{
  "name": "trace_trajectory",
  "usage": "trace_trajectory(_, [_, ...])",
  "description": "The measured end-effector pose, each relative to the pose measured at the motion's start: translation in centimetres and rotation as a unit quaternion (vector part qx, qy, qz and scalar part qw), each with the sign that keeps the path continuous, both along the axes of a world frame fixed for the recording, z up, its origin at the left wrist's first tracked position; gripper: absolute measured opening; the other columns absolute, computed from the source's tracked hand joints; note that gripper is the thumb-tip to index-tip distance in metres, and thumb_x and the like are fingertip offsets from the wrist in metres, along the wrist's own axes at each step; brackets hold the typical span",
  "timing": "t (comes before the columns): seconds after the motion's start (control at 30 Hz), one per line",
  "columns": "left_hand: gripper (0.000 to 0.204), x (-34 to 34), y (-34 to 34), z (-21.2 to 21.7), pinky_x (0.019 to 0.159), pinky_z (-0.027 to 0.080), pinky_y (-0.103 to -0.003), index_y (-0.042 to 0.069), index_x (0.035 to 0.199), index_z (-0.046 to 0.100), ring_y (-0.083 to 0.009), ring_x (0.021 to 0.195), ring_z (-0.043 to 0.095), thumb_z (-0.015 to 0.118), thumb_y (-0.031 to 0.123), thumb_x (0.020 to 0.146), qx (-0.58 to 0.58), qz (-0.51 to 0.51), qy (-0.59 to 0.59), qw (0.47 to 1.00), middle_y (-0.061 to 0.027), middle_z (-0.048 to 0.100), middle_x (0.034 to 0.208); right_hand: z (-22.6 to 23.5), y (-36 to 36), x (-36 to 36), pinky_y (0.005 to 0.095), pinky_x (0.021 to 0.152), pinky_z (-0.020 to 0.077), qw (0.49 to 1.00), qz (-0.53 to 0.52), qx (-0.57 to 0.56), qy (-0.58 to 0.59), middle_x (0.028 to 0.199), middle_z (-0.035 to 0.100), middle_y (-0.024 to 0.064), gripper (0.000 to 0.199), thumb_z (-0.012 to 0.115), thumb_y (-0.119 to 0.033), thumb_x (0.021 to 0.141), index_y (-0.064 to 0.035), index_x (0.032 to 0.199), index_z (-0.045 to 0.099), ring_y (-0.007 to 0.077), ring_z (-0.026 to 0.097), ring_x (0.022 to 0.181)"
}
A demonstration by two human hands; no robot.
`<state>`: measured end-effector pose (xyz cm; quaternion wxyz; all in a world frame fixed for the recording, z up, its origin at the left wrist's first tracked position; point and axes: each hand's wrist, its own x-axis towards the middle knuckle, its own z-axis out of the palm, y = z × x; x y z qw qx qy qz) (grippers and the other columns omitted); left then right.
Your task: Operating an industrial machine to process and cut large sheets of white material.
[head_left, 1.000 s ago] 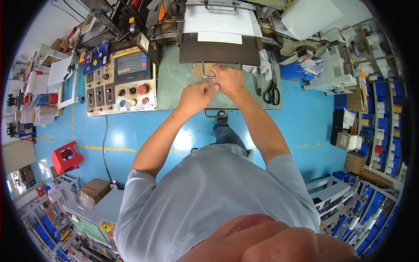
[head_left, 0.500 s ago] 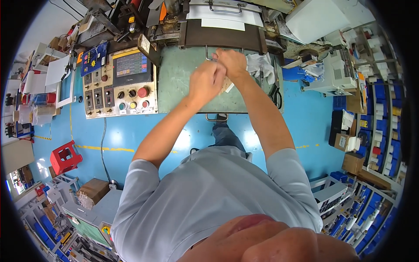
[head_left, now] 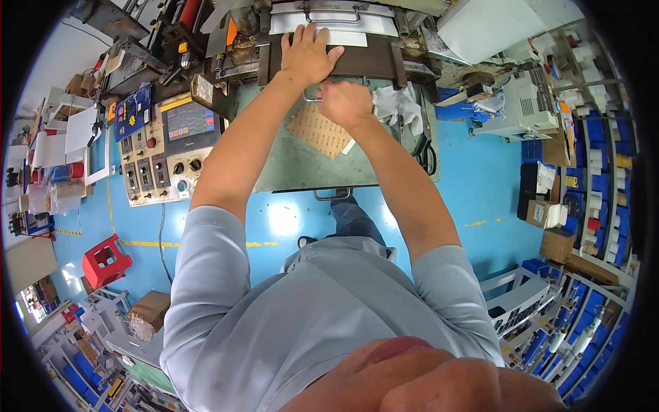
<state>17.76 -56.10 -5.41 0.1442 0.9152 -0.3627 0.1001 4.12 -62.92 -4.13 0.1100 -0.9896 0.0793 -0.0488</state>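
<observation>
My left hand [head_left: 309, 55] lies flat, fingers spread, on a dark plate [head_left: 371, 62] at the far side of a green machine table [head_left: 302, 172]. A white sheet [head_left: 336, 27] sits on the plate just beyond the fingers. My right hand [head_left: 344, 103] is a closed fist at the plate's near edge, gripping its metal handle [head_left: 310, 98]. A brown card sheet with rows of small holes [head_left: 317, 134] lies on the green table right under my right wrist. I cannot tell whether the fist also touches it.
A control panel [head_left: 165, 151] with a screen, knobs and buttons stands left of the table. A crumpled white rag [head_left: 398, 110] and black scissors [head_left: 425, 158] lie at the table's right side. A red stool [head_left: 106, 261] is on the blue floor, and shelves of boxes [head_left: 583, 206] line the right.
Both hands have moved away from me toward the machine. The dark plate sits farther in, my left hand now rests flat on it, and the brown sheet lies on the table.
</observation>
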Motion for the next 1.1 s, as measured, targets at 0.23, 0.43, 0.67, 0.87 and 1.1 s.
trace_trajectory(0.23, [0.065, 0.13, 0.16, 0.03, 0.12, 0.018, -0.058, 0.01, 0.143, 0.051, -0.0348, 0.147, 0.031, 0.048, 0.058, 0.098, -0.007, 0.002, -0.012, 1.0, -0.0161, 0.041, 0.155, -0.17, -0.18, 0.28, 0.0454, 0.066, 0.0589, 1.0, -0.005, 0.015, 0.002, 0.078, 0.074, 0.013, 0.015, 0.064, -0.025, 0.084, -0.0155, 0.088, 0.074, 0.0328, 0.073, 0.071])
trace_trajectory(0.43, [0.066, 0.21, 0.23, 0.18, 0.12, 0.019, -0.057, 0.01, 0.144, 0.05, -0.0344, 0.147, 0.032, 0.048, 0.058, 0.098, -0.004, 0.004, -0.011, 1.0, -0.0158, 0.042, 0.154, -0.44, -0.24, 0.53, 0.0458, 0.069, 0.0594, 1.0, -0.001, 0.009, -0.016, 0.079, 0.074, 0.0135, 0.015, 0.063, -0.025, 0.085, -0.0151, 0.089, 0.074, 0.0335, 0.074, 0.073])
trace_trajectory(0.67, [0.066, 0.58, 0.19, 0.69, 0.12, 0.021, -0.057, 0.014, 0.148, 0.046, -0.034, 0.148, 0.03, 0.044, 0.058, 0.1, 0.017, -0.04, -0.002, 0.999, -0.0129, 0.042, 0.155, -0.41, -0.27, 0.76, 0.0454, 0.068, 0.0597, 1.0, -0.002, 0.0, -0.007, 0.08, 0.074, 0.0135, 0.015, 0.066, -0.026, 0.085, -0.0153, 0.09, 0.074, 0.0334, 0.074, 0.073])
trace_trajectory(0.87, [0.065, 0.89, 0.23, 0.27, 0.12, 0.021, -0.056, 0.014, 0.147, 0.047, -0.0341, 0.148, 0.031, 0.043, 0.059, 0.1, 0.012, -0.037, -0.013, 0.999, -0.0138, 0.043, 0.154, -0.13, -0.38, 0.76, 0.0453, 0.068, 0.0597, 1.0, 0.0, 0.001, -0.008, 0.08, 0.074, 0.0126, 0.014, 0.066, -0.026, 0.085, -0.0163, 0.092, 0.074, 0.0327, 0.074, 0.073])
trace_trajectory(1.1, [0.05, 0.51, 0.51, 0.22, 0.113, 0.031, -0.052, 0.009, 0.128, 0.063, -0.0334, 0.134, 0.047, 0.056, 0.048, 0.097, -0.1, -0.068, -0.067, 0.99, -0.0135, 0.057, 0.139, 0.29, -0.46, 0.98, 0.0445, 0.071, 0.0596, 1.0, 0.002, 0.015, 0.004, 0.083, 0.075, 0.0121, 0.015, 0.064, -0.024, 0.085, -0.0159, 0.091, 0.075, 0.0316, 0.074, 0.076])
